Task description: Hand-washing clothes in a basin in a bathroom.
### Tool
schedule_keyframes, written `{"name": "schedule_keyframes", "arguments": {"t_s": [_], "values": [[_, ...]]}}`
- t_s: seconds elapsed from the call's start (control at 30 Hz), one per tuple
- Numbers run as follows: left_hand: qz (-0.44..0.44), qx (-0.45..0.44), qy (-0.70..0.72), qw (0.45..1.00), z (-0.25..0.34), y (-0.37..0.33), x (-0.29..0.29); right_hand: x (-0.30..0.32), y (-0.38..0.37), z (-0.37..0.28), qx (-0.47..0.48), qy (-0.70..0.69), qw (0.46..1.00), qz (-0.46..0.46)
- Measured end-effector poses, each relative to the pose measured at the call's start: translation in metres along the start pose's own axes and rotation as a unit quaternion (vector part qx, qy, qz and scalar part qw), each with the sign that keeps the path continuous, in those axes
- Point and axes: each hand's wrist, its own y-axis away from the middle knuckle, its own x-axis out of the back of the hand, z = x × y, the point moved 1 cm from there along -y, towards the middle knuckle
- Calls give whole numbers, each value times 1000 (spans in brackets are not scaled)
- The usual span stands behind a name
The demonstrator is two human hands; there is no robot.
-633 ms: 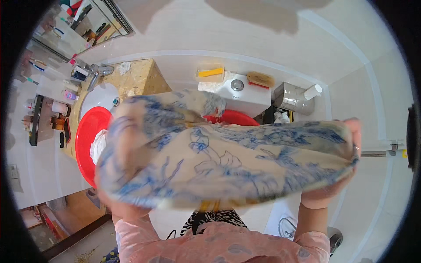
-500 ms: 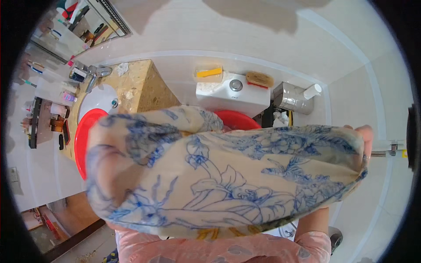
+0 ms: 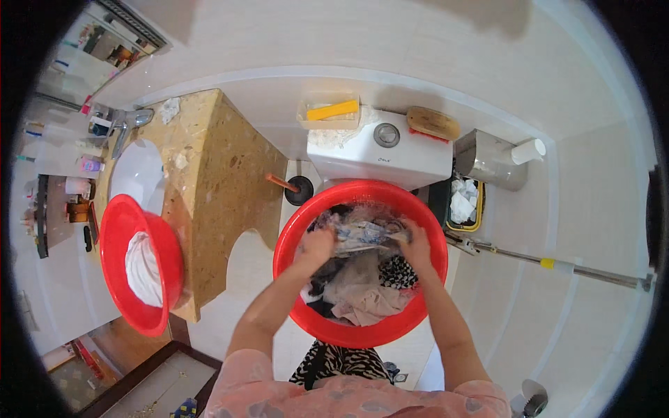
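A large red basin (image 3: 284,279) in front of me holds water and a heap of wet clothes. In its far half, a cream cloth with blue floral print (image 3: 364,234) lies bunched at the water, with splashes around it. My left hand (image 3: 318,244) is closed on its left side, the fingers partly hidden. At the other side, my right hand (image 3: 417,245) grips the same cloth. Nearer to me in the basin lie a pale beige garment (image 3: 369,292) and a black-and-white patterned cloth (image 3: 398,272).
Left, a second red basin (image 3: 111,279) with a white cloth (image 3: 143,268) sits tilted on the stone counter (image 3: 202,174) by the sink (image 3: 132,171). Beyond my basin are a white toilet tank (image 3: 418,159), a plunger (image 3: 300,189), a scrub brush (image 3: 433,122) and a waste bin (image 3: 476,224).
The printed cloth, spread wide and held up before me, has dropped into the red basin and is bunched there. Both hands have gone down with it and come closer together.
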Motion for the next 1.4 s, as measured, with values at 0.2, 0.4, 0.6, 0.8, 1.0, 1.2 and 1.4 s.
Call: {"name": "schedule_keyframes", "arguments": {"t_s": [0.2,0.4,0.6,0.8,1.0,1.2,1.4], "values": [[-113,37,59,991,39,-56,-107,-105,-27,15,-215,78,956,-185],[-161,26,17,987,18,-86,-168,-152,-61,39,-217,110,950,-195],[-171,29,199,965,67,-98,-187,-171,-28,130,-125,94,988,8],[-80,18,75,994,-4,-91,-189,-161,-59,50,-35,104,994,29],[-4,61,284,957,48,-7,-90,-62,-12,26,-115,-145,983,8],[34,-32,414,909,115,59,-4,54,33,-104,22,-267,960,-75],[184,-101,473,856,151,123,87,92,69,-80,4,-370,928,32]]}}
